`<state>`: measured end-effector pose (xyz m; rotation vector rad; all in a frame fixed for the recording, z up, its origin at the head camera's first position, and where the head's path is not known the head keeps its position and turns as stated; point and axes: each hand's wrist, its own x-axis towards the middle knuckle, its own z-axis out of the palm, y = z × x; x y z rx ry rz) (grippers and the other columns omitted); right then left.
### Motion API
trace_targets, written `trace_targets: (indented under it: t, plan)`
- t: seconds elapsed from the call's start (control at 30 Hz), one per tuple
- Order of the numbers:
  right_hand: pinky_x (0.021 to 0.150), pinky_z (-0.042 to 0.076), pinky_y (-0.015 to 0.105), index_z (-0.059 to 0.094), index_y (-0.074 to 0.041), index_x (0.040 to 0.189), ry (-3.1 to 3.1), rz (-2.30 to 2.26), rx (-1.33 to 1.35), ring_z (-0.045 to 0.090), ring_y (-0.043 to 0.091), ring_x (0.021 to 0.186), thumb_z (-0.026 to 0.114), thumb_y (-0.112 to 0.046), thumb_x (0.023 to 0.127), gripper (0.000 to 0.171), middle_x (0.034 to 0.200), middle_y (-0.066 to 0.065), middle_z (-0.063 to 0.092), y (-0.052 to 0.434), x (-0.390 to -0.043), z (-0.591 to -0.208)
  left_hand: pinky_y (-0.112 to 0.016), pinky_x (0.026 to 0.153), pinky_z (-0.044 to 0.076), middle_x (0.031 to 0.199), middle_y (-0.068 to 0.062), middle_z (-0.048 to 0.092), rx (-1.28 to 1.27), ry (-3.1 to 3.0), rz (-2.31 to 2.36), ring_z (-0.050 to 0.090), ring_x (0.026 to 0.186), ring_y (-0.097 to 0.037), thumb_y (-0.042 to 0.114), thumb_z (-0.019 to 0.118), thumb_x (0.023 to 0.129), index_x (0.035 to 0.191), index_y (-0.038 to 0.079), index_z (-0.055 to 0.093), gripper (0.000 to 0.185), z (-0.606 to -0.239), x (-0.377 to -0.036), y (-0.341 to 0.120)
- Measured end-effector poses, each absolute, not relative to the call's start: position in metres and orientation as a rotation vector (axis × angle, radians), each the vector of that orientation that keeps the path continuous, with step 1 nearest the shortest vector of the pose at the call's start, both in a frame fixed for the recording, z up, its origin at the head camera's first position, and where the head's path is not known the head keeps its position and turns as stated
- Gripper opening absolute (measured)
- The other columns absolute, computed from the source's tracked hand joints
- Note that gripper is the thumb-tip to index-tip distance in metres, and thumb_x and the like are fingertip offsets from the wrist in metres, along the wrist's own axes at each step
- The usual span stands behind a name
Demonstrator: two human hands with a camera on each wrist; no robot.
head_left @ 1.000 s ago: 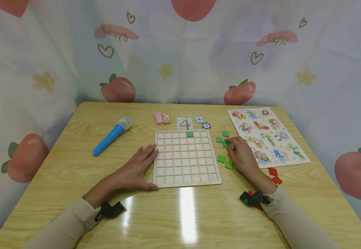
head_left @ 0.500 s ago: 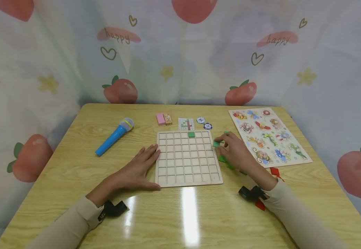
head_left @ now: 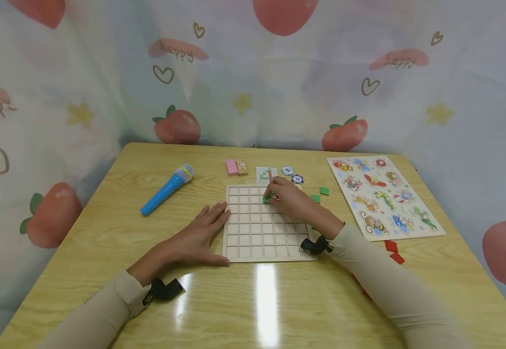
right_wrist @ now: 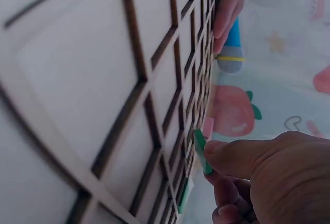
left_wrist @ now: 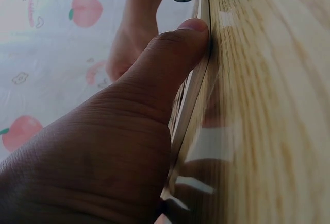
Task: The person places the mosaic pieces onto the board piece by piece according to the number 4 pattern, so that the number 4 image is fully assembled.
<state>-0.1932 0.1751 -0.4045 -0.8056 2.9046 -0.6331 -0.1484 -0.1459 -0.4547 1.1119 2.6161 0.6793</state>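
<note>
A wooden grid board (head_left: 257, 239) lies flat on the table. My left hand (head_left: 196, 238) rests along its left edge, fingers extended and thumb at the near-left corner; the left wrist view shows the thumb (left_wrist: 178, 46) against the board's rim. Over the far rows, my right hand (head_left: 294, 199) pinches a green square tile (right_wrist: 202, 152) between thumb and fingers, tilted above the grid. A second green tile (right_wrist: 184, 195) sits in a cell close by, mostly hidden by my hand in the head view. Loose green tiles (head_left: 324, 191) lie right of the board, some behind my forearm.
Behind the board are a small pattern card (head_left: 266, 174), two poker chips (head_left: 297, 179), a pink block (head_left: 232, 167) and a patterned block (head_left: 241, 167). A toy microphone (head_left: 167, 190) lies left. At right are an insect puzzle board (head_left: 383, 198) and red tiles (head_left: 397, 258).
My right hand has picked a green tile from the loose ones and carried it left over the grid's far rows. My left hand stays at the board's edge. The head view has shifted slightly.
</note>
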Motion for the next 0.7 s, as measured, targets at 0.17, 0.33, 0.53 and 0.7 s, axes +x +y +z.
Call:
trace_targets:
  t: [0.17, 0.33, 0.53, 0.7]
  plan:
    - [0.086, 0.059, 0.04, 0.071, -0.006, 0.117, 2.863, -0.663, -0.812, 0.066, 0.026, 0.104, 0.066, -0.01, 0.106, 0.013, 0.13, 0.018, 0.064, 0.171, -0.198, -0.41, -0.06, 0.137, 0.007, 0.182, -0.012, 0.007, 1.114, 2.616, 0.664, 0.005, 0.17, -0.033, 0.07, 0.085, 0.077, 0.171, 0.006, 0.019, 0.131, -0.453, -0.149, -0.144]
    - [0.085, 0.058, 0.039, 0.071, -0.006, 0.115, 2.858, -0.658, -0.799, 0.067, 0.024, 0.103, 0.066, -0.008, 0.105, 0.012, 0.124, 0.016, 0.065, 0.171, -0.202, -0.413, -0.06, 0.137, 0.007, 0.182, -0.013, 0.007, 1.116, 2.616, 0.653, 0.005, 0.17, -0.033, 0.069, 0.085, 0.077, 0.171, 0.005, 0.019, 0.131, -0.452, -0.149, -0.144]
    - [0.084, 0.059, 0.039, 0.076, -0.003, 0.119, 2.88, -0.624, -0.863, 0.066, 0.028, 0.105, 0.066, -0.006, 0.105, 0.017, 0.122, 0.016, 0.067, 0.175, -0.199, -0.412, -0.06, 0.137, 0.008, 0.182, -0.014, 0.008, 1.126, 2.629, 0.65, 0.007, 0.17, -0.034, 0.069, 0.085, 0.077, 0.17, 0.004, 0.02, 0.132, -0.453, -0.15, -0.145]
    - [0.077, 0.056, 0.034, 0.073, -0.008, 0.131, 3.016, -0.778, -0.799, 0.065, 0.021, 0.094, 0.065, -0.005, 0.105, 0.027, 0.127, 0.012, 0.069, 0.199, -0.163, -0.4, -0.062, 0.136, 0.009, 0.182, -0.013, 0.008, 1.114, 2.629, 0.65, 0.007, 0.17, -0.035, 0.072, 0.084, 0.077, 0.171, 0.005, 0.02, 0.132, -0.453, -0.149, -0.145]
